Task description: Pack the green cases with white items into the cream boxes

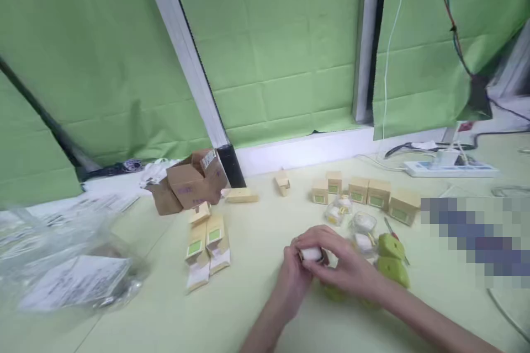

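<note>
My left hand (293, 278) and my right hand (342, 265) meet over the pale table (256, 231), both closed around a small white object (311, 254) that looks like a little jar or lid. Just right of my hands lie several small clear jars (363, 223) with white contents and a green plastic piece (391, 256). Behind them stands a row of small tan boxes with green labels (366, 191).
Flat tan cartons with green labels (206, 242) lie left of centre, with an open brown cardboard box (188, 183) behind them. A clear plastic bag with papers (70, 276) lies at the left. A power strip with cables (449, 168) sits at the far right.
</note>
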`<state>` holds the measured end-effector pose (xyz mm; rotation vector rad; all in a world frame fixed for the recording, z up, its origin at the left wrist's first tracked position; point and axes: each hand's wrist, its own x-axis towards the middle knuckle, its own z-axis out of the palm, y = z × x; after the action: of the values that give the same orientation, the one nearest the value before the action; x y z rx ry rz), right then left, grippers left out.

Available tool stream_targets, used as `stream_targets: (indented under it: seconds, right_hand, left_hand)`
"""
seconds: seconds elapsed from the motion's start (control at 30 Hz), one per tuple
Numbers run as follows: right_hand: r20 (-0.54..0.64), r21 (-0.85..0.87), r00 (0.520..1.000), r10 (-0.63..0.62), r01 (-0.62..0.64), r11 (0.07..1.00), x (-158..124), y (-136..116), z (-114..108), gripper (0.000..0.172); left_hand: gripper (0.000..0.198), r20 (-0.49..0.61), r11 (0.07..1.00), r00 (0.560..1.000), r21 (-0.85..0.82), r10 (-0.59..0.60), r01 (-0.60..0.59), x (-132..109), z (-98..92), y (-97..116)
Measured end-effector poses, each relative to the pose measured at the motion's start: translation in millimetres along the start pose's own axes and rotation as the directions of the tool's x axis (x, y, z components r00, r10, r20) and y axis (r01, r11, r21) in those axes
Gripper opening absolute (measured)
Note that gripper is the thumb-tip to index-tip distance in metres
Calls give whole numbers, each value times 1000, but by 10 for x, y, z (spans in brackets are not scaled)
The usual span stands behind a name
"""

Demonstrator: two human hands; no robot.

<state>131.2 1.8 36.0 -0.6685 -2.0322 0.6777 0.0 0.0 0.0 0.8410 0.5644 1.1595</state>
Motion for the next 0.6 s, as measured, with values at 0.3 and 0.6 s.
stream_targets:
  seconds: [0.3, 0.6]
  right_hand:
    - [-35, 198, 909, 415, -401, 894, 4, 120, -145, 43]
    - [-135, 139, 853, 504, -487, 862, 45, 417, -370, 52]
  left_hand:
    - [49, -91, 937, 995, 350, 27, 6, 106, -152, 75]
    - [62, -60, 539, 997, 842, 38, 30, 167, -295, -53]
